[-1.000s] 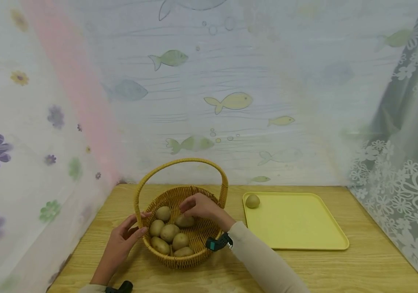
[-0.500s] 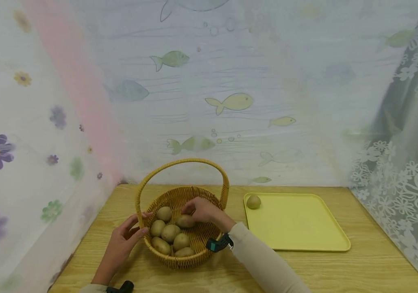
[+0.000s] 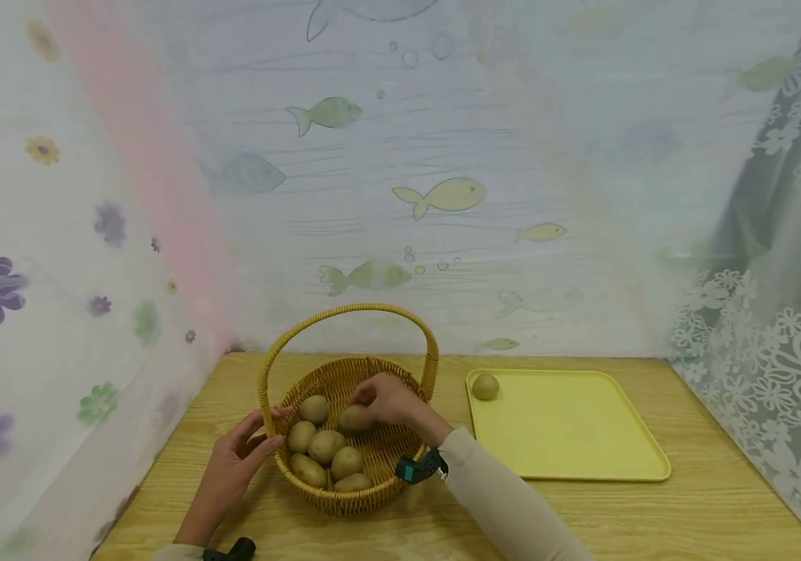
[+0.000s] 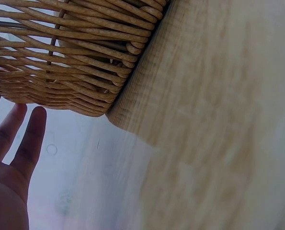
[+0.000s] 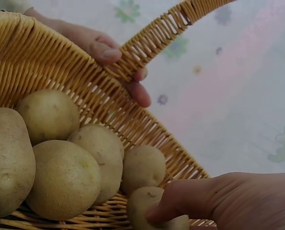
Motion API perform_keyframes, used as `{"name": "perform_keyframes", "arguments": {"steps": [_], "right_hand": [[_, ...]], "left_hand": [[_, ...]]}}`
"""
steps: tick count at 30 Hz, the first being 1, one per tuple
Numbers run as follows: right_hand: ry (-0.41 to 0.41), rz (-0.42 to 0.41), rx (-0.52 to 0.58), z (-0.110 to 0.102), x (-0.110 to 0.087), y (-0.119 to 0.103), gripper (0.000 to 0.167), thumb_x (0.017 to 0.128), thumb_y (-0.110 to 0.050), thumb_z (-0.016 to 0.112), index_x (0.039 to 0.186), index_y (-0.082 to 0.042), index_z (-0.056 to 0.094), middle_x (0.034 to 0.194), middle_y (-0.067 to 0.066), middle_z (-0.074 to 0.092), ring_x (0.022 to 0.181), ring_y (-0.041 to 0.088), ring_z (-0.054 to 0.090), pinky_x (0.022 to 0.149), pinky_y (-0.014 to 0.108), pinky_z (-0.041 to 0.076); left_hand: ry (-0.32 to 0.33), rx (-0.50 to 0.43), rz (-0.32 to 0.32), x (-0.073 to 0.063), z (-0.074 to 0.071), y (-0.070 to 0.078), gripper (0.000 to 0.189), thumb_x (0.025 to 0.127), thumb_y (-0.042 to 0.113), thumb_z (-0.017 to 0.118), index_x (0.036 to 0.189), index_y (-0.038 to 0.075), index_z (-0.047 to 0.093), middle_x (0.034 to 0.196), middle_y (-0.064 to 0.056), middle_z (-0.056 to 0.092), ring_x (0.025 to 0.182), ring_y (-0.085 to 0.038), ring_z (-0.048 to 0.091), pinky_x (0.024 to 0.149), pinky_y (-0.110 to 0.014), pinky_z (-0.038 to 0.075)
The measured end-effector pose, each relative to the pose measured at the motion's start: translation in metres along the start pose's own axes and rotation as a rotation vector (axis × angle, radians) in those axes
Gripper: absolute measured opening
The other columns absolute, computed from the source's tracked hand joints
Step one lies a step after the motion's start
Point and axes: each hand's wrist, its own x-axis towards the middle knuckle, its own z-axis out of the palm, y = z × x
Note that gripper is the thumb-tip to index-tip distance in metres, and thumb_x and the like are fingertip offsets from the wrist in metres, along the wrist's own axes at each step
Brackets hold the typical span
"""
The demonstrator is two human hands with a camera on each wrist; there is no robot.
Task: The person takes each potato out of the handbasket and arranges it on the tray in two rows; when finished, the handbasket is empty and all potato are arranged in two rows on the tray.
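A wicker basket (image 3: 389,450) with a tall arched handle holds several potatoes (image 3: 326,446). At its left side my left hand (image 3: 231,460) grips the rim where the handle joins. The right wrist view shows that hand's thumb on the near side of the handle base and fingertips behind it. My right hand (image 3: 393,405) reaches inside and pinches one potato (image 5: 141,207) near the back, apart from the others in the head view. Its thumb lies against the potato in the right wrist view; its other fingers are mostly hidden there.
To the right of the basket lies a yellow tray (image 3: 569,428) with a single potato (image 3: 485,386) in its back left corner. The wooden table (image 3: 716,475) ends at a patterned curtain (image 3: 442,296) behind, with more curtains on both sides.
My right hand has lowered onto the potato, taken hold of it, and raised it slightly. My left hand stays at the basket's rim.
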Motion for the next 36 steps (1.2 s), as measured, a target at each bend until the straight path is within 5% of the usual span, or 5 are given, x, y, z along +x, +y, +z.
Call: {"name": "perform_keyframes", "arguments": {"steps": [22,36], "right_hand": [[0.127,-0.027,0.156,-0.004,-0.011,-0.003,0.025,0.092,-0.015,0.083,0.116,-0.018,0.079,0.109,-0.01,0.071,0.101,0.013,0.065,0.084,0.036,0.057],[0.128,-0.07,0.191,-0.017,-0.026,-0.018,0.029,0.091,-0.012,0.082,0.12,-0.013,0.077,0.114,-0.003,0.072,0.102,0.017,0.066,0.086,0.036,0.057]], "left_hand": [[0.001,-0.005,0.016,-0.002,0.0,0.002,0.033,0.107,0.002,0.059,0.14,0.001,0.058,0.146,-0.019,0.058,0.14,-0.011,0.048,0.101,-0.024,0.051],[0.003,0.012,0.019,0.0,0.0,-0.002,0.034,0.107,0.003,0.059,0.141,0.004,0.058,0.146,-0.017,0.058,0.141,-0.009,0.046,0.102,-0.021,0.049]]}}
